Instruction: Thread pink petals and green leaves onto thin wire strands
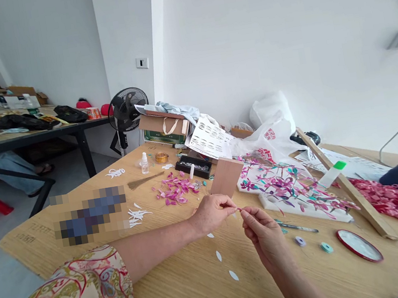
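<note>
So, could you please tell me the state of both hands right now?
Left hand: closed, pinching a tiny reddish-pink piece.
Right hand: closed, pinching apparently the same piece.

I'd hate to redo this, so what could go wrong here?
The tiny piece pinched by the left hand and right hand could slip loose. White leaf-shaped cutouts lying loose near the hands might get brushed aside. The black fan, if running, could scatter the pink petals.
</note>
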A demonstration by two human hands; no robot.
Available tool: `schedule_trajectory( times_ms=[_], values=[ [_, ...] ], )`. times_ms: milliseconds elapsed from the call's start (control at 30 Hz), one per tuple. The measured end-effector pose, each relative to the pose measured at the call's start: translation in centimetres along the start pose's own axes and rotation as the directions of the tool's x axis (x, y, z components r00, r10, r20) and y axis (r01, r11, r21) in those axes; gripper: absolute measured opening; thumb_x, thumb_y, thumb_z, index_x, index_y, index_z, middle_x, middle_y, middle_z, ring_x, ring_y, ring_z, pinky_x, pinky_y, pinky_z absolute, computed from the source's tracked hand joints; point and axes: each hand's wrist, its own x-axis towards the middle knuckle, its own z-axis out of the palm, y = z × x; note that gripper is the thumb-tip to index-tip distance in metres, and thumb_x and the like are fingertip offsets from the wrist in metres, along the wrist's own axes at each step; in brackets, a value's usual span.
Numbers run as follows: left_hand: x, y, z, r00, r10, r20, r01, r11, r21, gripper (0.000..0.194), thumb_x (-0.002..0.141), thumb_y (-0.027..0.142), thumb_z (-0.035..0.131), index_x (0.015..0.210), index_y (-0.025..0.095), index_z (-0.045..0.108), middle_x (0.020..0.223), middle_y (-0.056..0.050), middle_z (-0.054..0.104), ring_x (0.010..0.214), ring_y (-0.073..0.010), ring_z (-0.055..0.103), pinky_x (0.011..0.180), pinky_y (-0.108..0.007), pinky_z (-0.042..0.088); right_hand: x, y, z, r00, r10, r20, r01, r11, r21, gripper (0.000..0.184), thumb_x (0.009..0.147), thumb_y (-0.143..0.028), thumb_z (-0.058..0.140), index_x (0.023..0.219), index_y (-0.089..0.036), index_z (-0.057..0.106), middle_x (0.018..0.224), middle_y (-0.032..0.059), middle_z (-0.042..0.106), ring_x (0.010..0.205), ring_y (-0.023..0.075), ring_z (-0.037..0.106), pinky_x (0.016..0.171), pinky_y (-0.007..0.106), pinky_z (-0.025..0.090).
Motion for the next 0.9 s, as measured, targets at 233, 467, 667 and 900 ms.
schedule_trajectory(
  times_ms=[233,467,667,900],
  values=[
    [0.0,0.4,0.0,1.000,0.019,0.006,-0.019,0.999,-0.045,0.012,0.070,0.021,0.056,0.068,0.013,0.064,0.064,0.000,0.060,0.063,-0.0101,0.052,0.060,-0.019,0.039,0.2,0.5,0.0,1.000,-0.004,-0.019,0.003,0.998,-0.055,0.025,0.059,-0.038,0.069,0.069,-0.018,0.058,0.048,-0.0067,0.041,0.042,0.0066,0.030,0.039,0.020,0.020],
    [-0.1,0.7,0.0,1.000,0.015,-0.003,-0.015,0.999,-0.038,0.009,0.069,0.018,0.057,0.066,0.013,0.063,0.064,0.000,0.061,0.065,-0.0104,0.053,0.062,-0.019,0.039,0.5,1.0,-0.3,1.000,-0.010,0.029,0.014,0.993,-0.120,0.027,0.059,-0.041,0.068,0.057,-0.017,0.055,0.045,-0.0070,0.039,0.042,0.0067,0.028,0.041,0.021,0.019],
    [-0.3,1.0,-0.1,1.000,0.016,0.017,-0.016,0.999,-0.045,0.009,0.070,0.018,0.057,0.066,0.013,0.064,0.064,0.000,0.061,0.065,-0.0108,0.053,0.061,-0.019,0.038,0.8,0.7,-0.6,0.998,-0.007,0.067,0.018,0.986,-0.166,0.025,0.055,-0.040,0.070,0.063,-0.018,0.063,0.043,-0.0064,0.041,0.042,0.0081,0.032,0.042,0.021,0.022],
    [-0.4,1.1,0.1,1.000,0.011,0.002,-0.011,0.995,-0.098,0.009,0.069,0.018,0.059,0.065,0.012,0.063,0.062,0.000,0.060,0.063,-0.0103,0.053,0.060,-0.019,0.038,1.0,0.3,-1.0,0.998,-0.060,0.034,0.064,0.988,-0.138,0.019,0.048,-0.031,0.076,0.056,-0.018,0.064,0.066,-0.0024,0.053,0.050,0.0067,0.036,0.043,0.020,0.026]
  ],
)
